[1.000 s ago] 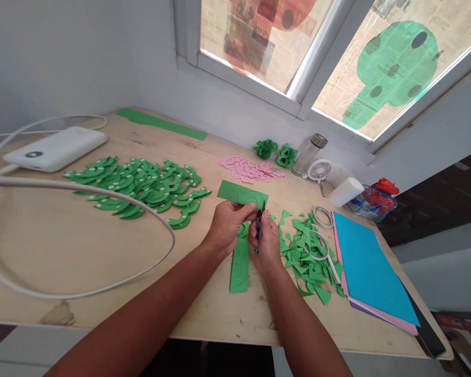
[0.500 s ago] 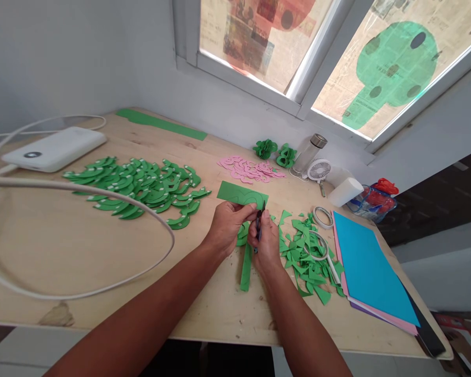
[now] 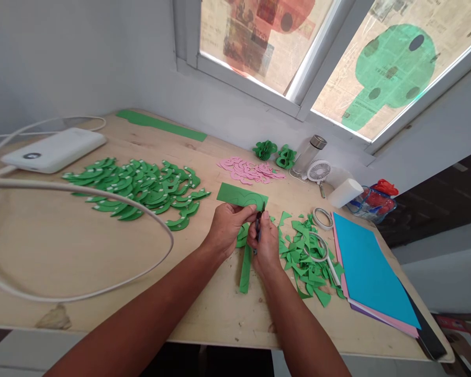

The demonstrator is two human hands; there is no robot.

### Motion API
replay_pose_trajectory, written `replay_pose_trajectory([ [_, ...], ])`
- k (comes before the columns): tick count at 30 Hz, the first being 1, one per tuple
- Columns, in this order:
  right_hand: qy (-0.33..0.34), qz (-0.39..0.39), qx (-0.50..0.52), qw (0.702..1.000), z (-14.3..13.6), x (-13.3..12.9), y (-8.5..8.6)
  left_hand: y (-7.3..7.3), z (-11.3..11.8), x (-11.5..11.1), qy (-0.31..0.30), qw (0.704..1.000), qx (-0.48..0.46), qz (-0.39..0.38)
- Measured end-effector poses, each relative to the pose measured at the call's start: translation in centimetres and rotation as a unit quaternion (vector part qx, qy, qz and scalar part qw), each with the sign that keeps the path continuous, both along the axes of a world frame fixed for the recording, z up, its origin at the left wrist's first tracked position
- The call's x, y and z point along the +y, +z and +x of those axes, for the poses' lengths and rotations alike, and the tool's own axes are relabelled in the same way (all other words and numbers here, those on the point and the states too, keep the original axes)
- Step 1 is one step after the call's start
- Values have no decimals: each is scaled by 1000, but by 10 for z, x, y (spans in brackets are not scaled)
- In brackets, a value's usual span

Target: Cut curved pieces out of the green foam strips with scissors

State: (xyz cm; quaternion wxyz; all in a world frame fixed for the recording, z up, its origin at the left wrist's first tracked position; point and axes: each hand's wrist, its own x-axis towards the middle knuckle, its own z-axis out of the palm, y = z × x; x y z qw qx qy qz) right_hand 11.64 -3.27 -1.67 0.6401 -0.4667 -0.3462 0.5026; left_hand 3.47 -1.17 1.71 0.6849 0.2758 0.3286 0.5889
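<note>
My left hand is closed on a strip of green paper that has curved outlines drawn on it. My right hand grips a pair of small dark scissors, their blades at the strip's right end. Most of the handles is hidden by my fingers. Beneath my hands lie a cut green shape and a narrow green paper strip. Right of my right hand spreads a heap of green paper scraps, with a white-handled magnifying glass lying on it.
Curved green cutouts cover the left side, near a white power bank and its looping cable. Pink cutouts lie further back. Tape, a small fan, a bottle and blue paper stand or lie rightward.
The scissor blades look slightly more closed at the strip's right end. Both hands stay almost in place; the whole view has shifted very slightly.
</note>
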Motion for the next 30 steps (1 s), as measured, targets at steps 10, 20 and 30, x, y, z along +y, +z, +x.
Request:
replay_pose_trajectory([
  [10, -4, 4, 0, 1000, 0, 0, -1, -1, 1, 1, 1, 1000, -3, -9],
  [20, -10, 2, 0, 1000, 0, 1, -3, -3, 0, 3, 1, 1000, 14, -15],
  [30, -9, 9, -12, 1000, 0, 0, -1, -1, 0, 2, -6, 1000, 5, -6],
])
